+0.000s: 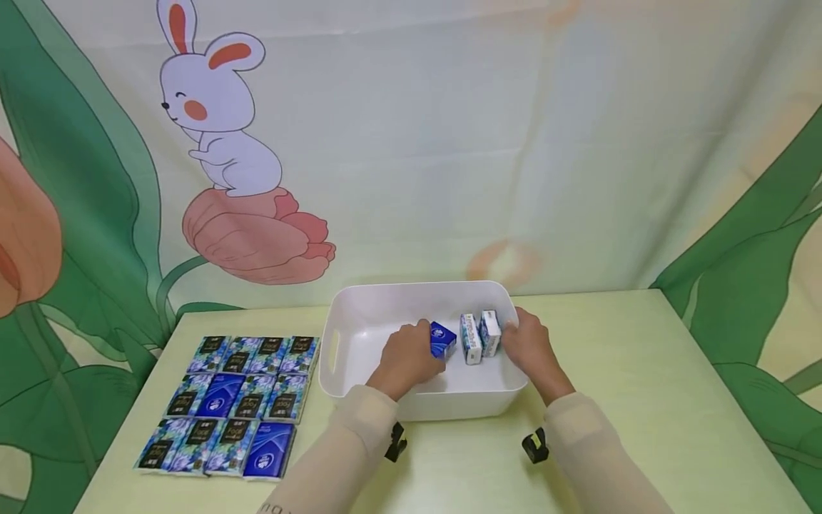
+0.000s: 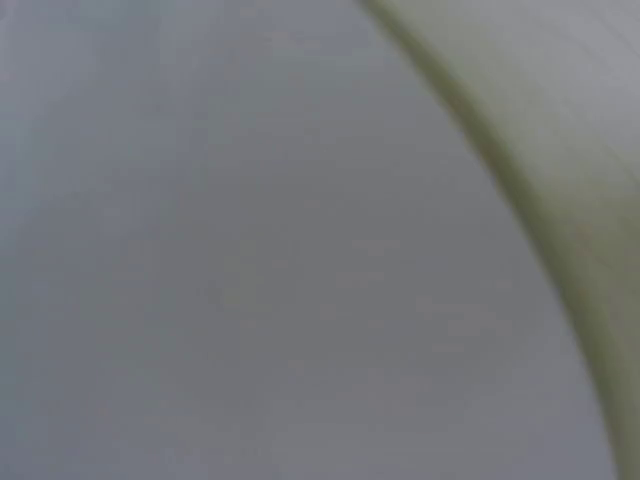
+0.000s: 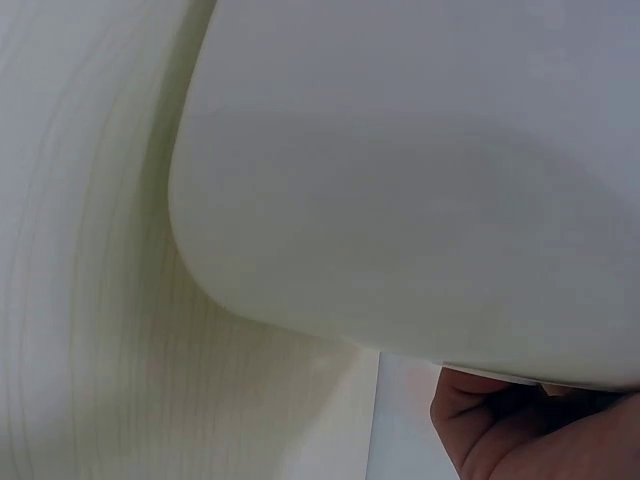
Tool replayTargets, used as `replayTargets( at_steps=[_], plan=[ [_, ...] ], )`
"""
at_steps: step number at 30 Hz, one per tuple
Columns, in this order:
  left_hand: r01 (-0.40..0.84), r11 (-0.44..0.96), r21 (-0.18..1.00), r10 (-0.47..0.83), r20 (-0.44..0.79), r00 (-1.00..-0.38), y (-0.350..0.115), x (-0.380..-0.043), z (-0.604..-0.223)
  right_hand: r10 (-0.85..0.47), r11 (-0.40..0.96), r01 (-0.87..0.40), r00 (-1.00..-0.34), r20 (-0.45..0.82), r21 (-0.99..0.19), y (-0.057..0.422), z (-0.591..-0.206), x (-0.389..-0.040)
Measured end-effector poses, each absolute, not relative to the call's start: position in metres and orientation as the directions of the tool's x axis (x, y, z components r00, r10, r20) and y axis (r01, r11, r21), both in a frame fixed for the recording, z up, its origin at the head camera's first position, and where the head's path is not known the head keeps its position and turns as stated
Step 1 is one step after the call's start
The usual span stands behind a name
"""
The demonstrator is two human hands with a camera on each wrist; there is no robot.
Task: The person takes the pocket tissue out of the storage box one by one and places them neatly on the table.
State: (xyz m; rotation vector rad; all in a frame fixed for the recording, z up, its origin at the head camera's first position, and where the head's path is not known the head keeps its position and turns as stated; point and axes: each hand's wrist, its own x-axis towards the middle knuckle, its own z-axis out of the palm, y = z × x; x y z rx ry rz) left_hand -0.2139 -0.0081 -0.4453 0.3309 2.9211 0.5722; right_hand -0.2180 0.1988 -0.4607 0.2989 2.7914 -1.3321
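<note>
A white plastic bin (image 1: 366, 294) stands on the table. Inside it, my left hand (image 1: 407, 357) grips a dark blue tissue pack (image 1: 442, 340), which is partly covered by the fingers. Two floral tissue packs (image 1: 471, 339) stand on edge at the bin's right end. My right hand (image 1: 534, 350) holds the bin's right end; in the right wrist view its curled fingers (image 3: 480, 420) meet the bin's edge. Only the bin's pale outer wall (image 2: 270, 260) and the table show in the left wrist view.
Left of the bin, several tissue packs (image 1: 257, 396) lie flat in three rows, mostly floral with two plain blue ones. The yellow-green table (image 1: 642, 400) extends to the right. Behind it hangs a cloth backdrop (image 1: 411, 143) printed with a rabbit and flowers.
</note>
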Motion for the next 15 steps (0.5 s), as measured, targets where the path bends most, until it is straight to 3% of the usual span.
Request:
replayTargets(
  at_steps=[5, 10, 15],
  plan=[
    [0.204, 0.831, 0.517, 0.211, 0.045, -0.976, -0.027, -0.195, -0.416, 0.153, 0.623, 0.185, -0.982, -0.114, -0.76, 0.196, -0.46, -0.22],
    [0.196, 0.803, 0.562, 0.144, 0.137, -0.98, -0.06, -0.166, -0.391, 0.16, 0.613, 0.206, -0.978, -0.135, -0.763, 0.2, -0.46, -0.219],
    [0.103, 0.82, 0.562, 0.037, 0.127, -0.991, -0.116, -0.14, -0.382, 0.162, 0.599, 0.235, -0.972, -0.171, -0.766, 0.2, -0.46, -0.218]
  ],
)
